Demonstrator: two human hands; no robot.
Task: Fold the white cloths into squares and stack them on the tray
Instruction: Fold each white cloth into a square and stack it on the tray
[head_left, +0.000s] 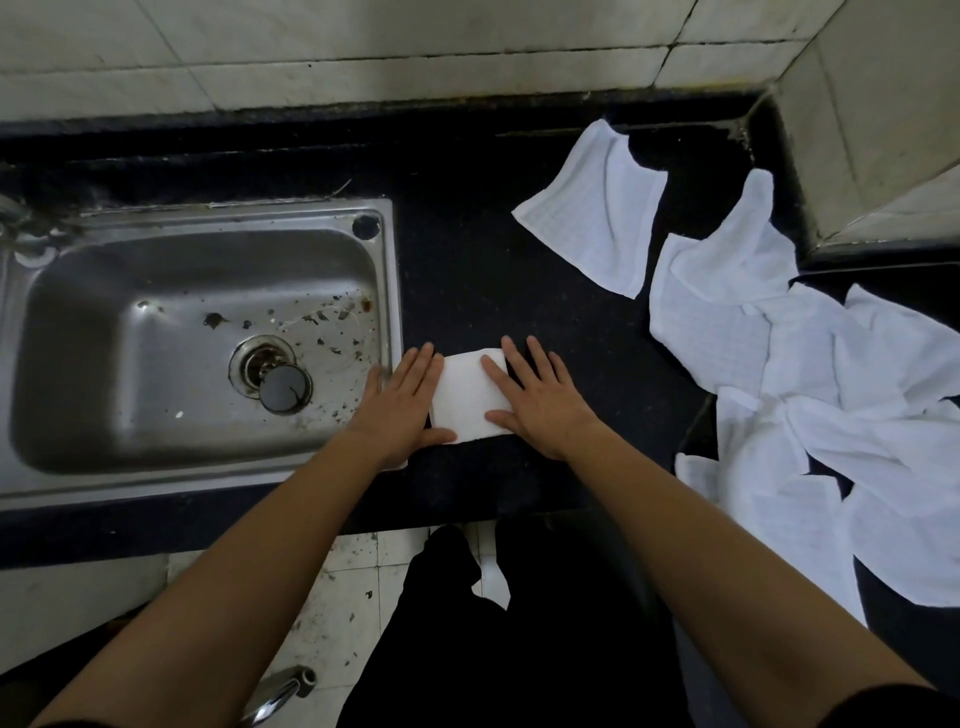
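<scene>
Both bare forearms reach forward from the lower corners and converge toward the middle. The left hand (402, 400) lies flat, palm down, its fingers (418, 364) straight and held together, pointing away and a little to the right; its thumb lies along the near edge of the folded cloth (467, 395). The right hand (540, 400) is also flat and palm down, its fingers slightly spread, with the index finger and thumb pressing on the cloth's right side. The two hands sit close together, not touching. A dark sleeve edge shows at the right upper arm.
</scene>
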